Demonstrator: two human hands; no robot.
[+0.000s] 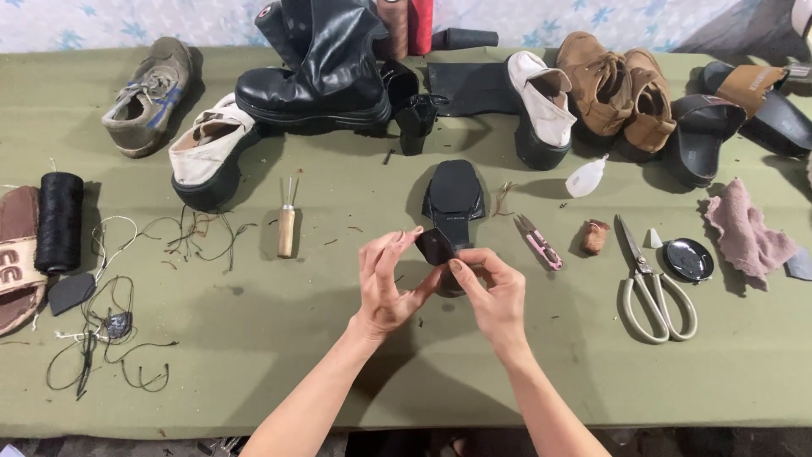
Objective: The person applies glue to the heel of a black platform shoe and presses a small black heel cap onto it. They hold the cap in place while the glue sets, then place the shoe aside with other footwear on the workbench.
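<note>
Cobbler's bench: worn shoes (605, 85), awl (288, 222), scissors (651, 283)

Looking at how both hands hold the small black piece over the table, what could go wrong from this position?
1. The small black heel piece is pinched only at its edges by the left hand and right hand; it might slip and drop onto the black shoe sole below.
2. The pink thread snips and the awl lie close by; a reaching hand could be pricked.
3. The loose threads might snag a forearm.
</note>
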